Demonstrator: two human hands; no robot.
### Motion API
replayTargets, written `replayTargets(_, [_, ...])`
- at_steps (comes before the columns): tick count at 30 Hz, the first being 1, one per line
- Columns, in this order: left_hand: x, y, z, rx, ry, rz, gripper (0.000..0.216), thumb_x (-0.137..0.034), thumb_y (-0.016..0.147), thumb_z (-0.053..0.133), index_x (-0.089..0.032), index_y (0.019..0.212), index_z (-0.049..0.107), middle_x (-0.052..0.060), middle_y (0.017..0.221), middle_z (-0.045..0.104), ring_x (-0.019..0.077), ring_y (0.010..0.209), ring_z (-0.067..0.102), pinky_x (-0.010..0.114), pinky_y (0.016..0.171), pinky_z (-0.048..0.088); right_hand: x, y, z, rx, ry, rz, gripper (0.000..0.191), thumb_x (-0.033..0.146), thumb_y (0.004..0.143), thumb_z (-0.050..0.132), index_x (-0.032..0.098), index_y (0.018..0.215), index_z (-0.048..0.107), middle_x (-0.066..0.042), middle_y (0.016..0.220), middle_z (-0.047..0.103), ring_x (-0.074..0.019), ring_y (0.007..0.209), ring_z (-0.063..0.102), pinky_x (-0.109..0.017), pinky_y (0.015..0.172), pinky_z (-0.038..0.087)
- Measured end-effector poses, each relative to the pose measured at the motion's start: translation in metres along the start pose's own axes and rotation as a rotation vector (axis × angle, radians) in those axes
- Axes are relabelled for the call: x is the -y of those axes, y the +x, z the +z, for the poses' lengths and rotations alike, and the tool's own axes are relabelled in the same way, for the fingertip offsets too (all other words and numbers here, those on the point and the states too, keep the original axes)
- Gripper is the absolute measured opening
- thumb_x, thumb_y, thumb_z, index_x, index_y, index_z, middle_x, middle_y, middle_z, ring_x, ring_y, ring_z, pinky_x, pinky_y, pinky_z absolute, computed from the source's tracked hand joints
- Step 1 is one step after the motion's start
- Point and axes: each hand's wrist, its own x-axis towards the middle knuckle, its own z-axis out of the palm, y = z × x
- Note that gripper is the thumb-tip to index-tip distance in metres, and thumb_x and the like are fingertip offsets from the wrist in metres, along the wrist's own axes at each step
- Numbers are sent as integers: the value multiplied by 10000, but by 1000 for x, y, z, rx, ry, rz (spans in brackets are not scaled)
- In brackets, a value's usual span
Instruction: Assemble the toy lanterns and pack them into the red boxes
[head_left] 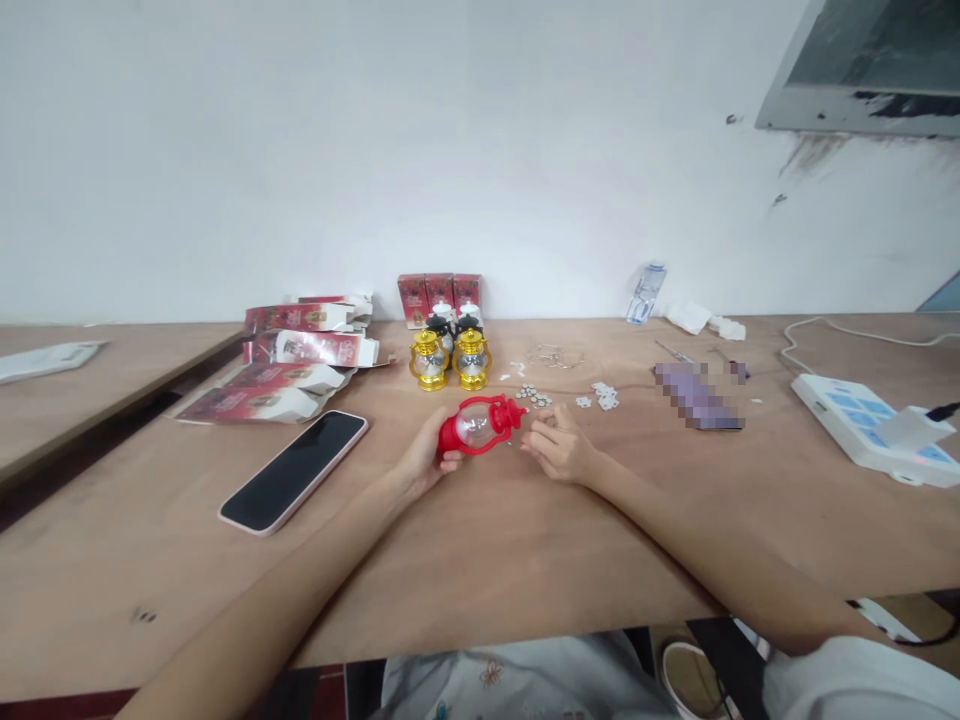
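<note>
A small red lantern point(475, 427) with a clear globe lies tilted on its side in the air, its top pointing right. My left hand point(429, 450) is wrapped round its base. My right hand point(556, 446) is at the lantern's top, fingers curled and pinched together; what they hold, if anything, is too small to make out. Just beyond stand gold lanterns point(471, 360), with black and white ones behind them. Button cells point(533, 395) and small white pieces point(604, 396) lie scattered past my right hand, near a loose heap of thin metal wire pieces point(553, 355).
Flattened red boxes point(292, 375) and a phone point(296, 472) lie to the left. Three red boxes point(440, 293) stand against the wall. On the right are a plastic bottle point(646, 293), crumpled tissues point(690, 316), a purple item point(694, 395) and a power strip point(862, 415) with a cable.
</note>
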Motion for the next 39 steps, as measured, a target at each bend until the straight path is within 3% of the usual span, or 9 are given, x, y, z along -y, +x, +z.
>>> replayTargets(8, [1, 2, -2, 12, 33, 4, 248, -360, 837, 431, -140, 748, 505, 3, 513, 537, 11, 297, 265, 98, 270, 158, -1, 1, 0, 8, 41, -17, 248, 147, 895, 416, 176, 658, 481, -26, 641, 430, -168, 667, 331, -320, 678, 343])
replayTargets(19, [-1, 0, -4, 17, 84, 38, 292, -390, 768, 454, -163, 585, 433, -51, 388, 391, 5, 288, 133, 128, 292, 75, 4, 4, 2, 27, 316, -37, 246, 172, 894, 337, 191, 659, 406, -10, 576, 359, -164, 636, 259, -316, 620, 340])
replayTargets(39, [-4, -4, -2, -36, 224, 54, 279, -403, 691, 527, -182, 569, 408, -79, 363, 333, 22, 304, 137, 163, 326, 45, -3, 4, -6, 195, 271, -179, 157, 146, 762, 443, 198, 613, 444, -15, 526, 426, -176, 635, 329, -281, 606, 318])
